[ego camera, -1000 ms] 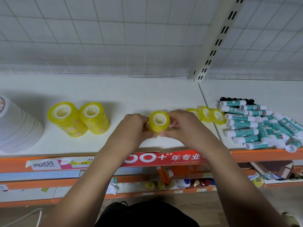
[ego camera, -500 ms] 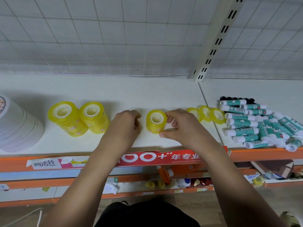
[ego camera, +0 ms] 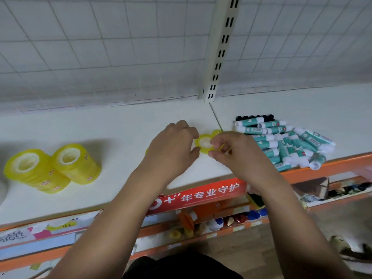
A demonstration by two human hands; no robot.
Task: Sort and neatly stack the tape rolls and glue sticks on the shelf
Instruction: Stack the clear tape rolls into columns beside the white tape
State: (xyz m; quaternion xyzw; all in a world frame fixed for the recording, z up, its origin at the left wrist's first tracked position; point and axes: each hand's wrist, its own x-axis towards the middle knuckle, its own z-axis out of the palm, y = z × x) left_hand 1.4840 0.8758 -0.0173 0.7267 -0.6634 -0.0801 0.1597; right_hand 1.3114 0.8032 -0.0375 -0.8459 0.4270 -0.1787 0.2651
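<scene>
Thin tape roll (ego camera: 205,142) between hands; left hand (ego camera: 174,147) curled at edge, grip unclear; right hand (ego camera: 234,153) pinches second roll (ego camera: 225,148).

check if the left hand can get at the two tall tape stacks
Probably yes: the shelf between the left hand and the tape stacks looks bare, though its fingers are at a thin roll.

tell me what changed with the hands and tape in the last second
Both hands let go of the short yellow tape stack, now mostly hidden behind the left hand, and moved right to the thin yellow tape rolls. The right hand pinches one; the left's hold is unclear. The two tall yellow tape stacks and the teal-and-white glue stick pile stayed put.
</scene>
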